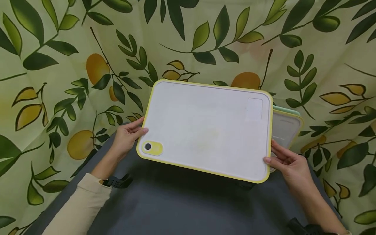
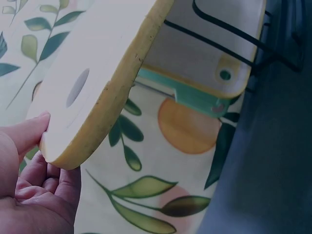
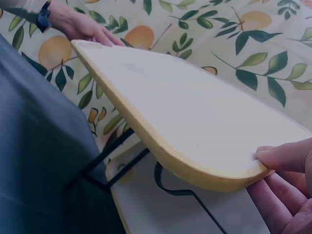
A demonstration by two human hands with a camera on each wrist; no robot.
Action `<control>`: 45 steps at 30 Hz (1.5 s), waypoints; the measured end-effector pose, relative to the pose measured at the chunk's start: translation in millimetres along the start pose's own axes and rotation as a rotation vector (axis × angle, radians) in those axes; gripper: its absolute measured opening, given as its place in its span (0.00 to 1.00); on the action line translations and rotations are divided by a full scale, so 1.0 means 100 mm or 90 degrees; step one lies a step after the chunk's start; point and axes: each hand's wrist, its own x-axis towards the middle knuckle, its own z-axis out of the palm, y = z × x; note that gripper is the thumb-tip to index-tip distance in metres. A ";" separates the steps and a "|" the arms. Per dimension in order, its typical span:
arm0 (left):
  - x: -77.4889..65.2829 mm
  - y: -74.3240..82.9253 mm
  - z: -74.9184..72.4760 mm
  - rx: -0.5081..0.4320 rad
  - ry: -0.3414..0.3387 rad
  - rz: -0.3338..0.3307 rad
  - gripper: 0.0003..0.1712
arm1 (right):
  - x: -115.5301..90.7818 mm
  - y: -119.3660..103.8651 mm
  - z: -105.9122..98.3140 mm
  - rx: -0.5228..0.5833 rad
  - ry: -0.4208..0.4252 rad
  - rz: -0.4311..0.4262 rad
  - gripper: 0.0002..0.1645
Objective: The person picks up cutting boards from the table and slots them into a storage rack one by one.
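Note:
A white cutting board (image 1: 205, 130) with a yellow rim is held up, tilted, in both hands. Its lower left corner has a yellow patch with a round hole (image 1: 148, 147). At the left edge my left hand (image 1: 124, 138) pinches it, thumb on the face and fingers behind. On the opposite short edge, my right hand (image 1: 295, 168) grips the lower corner the same way. Beyond it, a second white board (image 2: 195, 48) with a yellow rim and a green board (image 2: 195, 100) are seen by a black wire rack (image 3: 108, 151); the held board partly hides them.
Dark grey cloth (image 1: 164, 202) covers the table below the hands. Behind and at both sides hangs a curtain (image 1: 182, 19) printed with leaves and orange fruit. A dark band (image 1: 117, 181) circles the left wrist.

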 end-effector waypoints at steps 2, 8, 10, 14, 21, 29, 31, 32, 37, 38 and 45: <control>0.04 0.03 0.04 0.005 0.003 0.003 0.33 | 0.01 -0.02 -0.04 0.004 -0.002 -0.010 0.40; 0.19 0.11 0.14 0.006 -0.006 0.014 0.33 | 0.04 -0.08 -0.14 0.018 0.003 -0.026 0.41; 0.24 0.13 0.18 0.003 -0.017 0.020 0.32 | 0.04 -0.09 -0.18 0.019 0.009 -0.031 0.41; 0.32 0.13 0.29 -0.007 -0.033 0.039 0.31 | 0.02 -0.09 -0.27 0.019 0.021 -0.047 0.41; 0.43 0.14 0.46 -0.014 -0.036 0.056 0.30 | 0.01 -0.08 -0.36 0.026 0.046 -0.071 0.40; 0.54 0.21 0.68 -0.027 -0.045 0.083 0.29 | 0.01 -0.09 -0.50 0.066 0.090 -0.092 0.39; 0.57 0.22 0.75 -0.035 -0.046 0.097 0.29 | 0.01 -0.10 -0.54 0.062 0.104 -0.090 0.40; 0.59 0.23 0.78 -0.040 -0.046 0.105 0.29 | 0.01 -0.11 -0.56 0.055 0.111 -0.090 0.40; 0.66 0.26 0.90 -0.053 -0.046 0.125 0.28 | 0.00 -0.12 -0.63 0.038 0.133 -0.085 0.40; 0.67 0.26 0.92 -0.052 -0.046 0.127 0.28 | 0.00 -0.12 -0.64 0.033 0.138 -0.084 0.40; 0.74 0.30 1.02 -0.053 -0.033 0.138 0.27 | 0.03 -0.14 -0.69 0.014 0.152 -0.069 0.42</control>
